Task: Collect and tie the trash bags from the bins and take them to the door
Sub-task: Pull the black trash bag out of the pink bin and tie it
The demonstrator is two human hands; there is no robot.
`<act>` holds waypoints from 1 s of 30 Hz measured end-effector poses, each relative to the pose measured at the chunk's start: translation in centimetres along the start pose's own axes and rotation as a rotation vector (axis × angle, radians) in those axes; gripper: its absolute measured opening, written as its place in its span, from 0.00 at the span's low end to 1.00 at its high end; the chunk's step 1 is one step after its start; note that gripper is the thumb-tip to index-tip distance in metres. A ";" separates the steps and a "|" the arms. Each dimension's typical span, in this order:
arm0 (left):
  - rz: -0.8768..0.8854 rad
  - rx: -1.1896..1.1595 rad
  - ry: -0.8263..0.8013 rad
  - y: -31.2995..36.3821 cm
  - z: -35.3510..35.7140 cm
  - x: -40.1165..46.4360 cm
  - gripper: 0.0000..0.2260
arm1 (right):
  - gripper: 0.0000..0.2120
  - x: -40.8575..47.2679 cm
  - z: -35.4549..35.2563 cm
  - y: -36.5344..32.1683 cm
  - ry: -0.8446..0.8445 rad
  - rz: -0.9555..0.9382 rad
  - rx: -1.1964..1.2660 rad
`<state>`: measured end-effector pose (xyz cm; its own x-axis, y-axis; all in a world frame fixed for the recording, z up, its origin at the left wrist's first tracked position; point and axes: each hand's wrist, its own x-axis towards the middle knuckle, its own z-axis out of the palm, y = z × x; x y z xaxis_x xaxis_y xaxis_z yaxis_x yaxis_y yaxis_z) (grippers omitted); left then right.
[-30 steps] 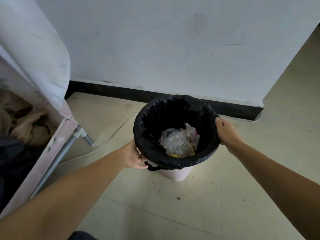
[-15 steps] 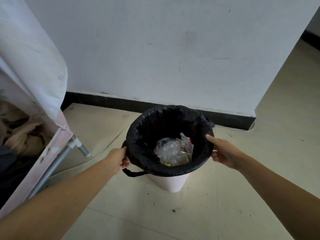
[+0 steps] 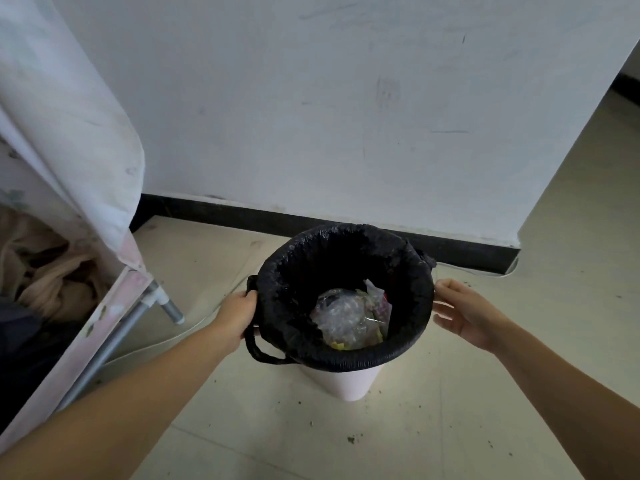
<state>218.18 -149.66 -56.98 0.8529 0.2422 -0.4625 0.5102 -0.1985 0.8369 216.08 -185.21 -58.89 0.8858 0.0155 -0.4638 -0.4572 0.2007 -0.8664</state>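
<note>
On the tiled floor [image 3: 450, 427] near the wall's black skirting stood a pale pink bin [image 3: 341, 381], lined with a black trash bag [image 3: 346, 356] folded over its rim; clear plastic rubbish [image 3: 343, 318] lay inside. Left hand [image 3: 237, 315] gripped the bag's drawstring loop [image 3: 258, 351]. Right hand [image 3: 464, 313], fingers relaxed, was beside the rim. Fabric wardrobe [image 3: 69, 150] stood to the left.

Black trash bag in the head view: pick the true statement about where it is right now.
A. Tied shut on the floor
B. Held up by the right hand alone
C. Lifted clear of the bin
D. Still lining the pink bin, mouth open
D: the black trash bag is folded over the pink bin rim, its mouth open, with clear plastic waste showing inside.
</note>
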 end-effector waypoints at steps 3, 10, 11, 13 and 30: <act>0.082 0.050 0.101 0.0 -0.2 0.3 0.12 | 0.10 0.5 0.5 0.3 -0.012 0.039 0.007; -0.076 -0.241 0.253 0.8 -0.5 0.2 0.08 | 0.08 2.2 1.9 0.4 0.108 0.062 0.224; -0.062 -0.219 0.248 0.8 -0.5 0.1 0.09 | 0.07 2.4 2.0 0.3 0.133 0.037 0.234; -0.033 -0.155 0.250 0.8 -0.6 -0.1 0.11 | 0.07 2.3 2.1 0.1 0.135 -0.024 0.143; -0.227 -0.782 -0.108 6.9 1.2 -2.3 0.17 | 0.11 -1.6 4.5 -7.0 -0.111 -0.207 -0.183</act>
<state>219.82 -152.75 -50.50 0.7645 0.0964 -0.6374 0.4808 0.5735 0.6633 218.21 -182.26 -51.26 0.9605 0.1014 -0.2591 -0.2634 0.0313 -0.9642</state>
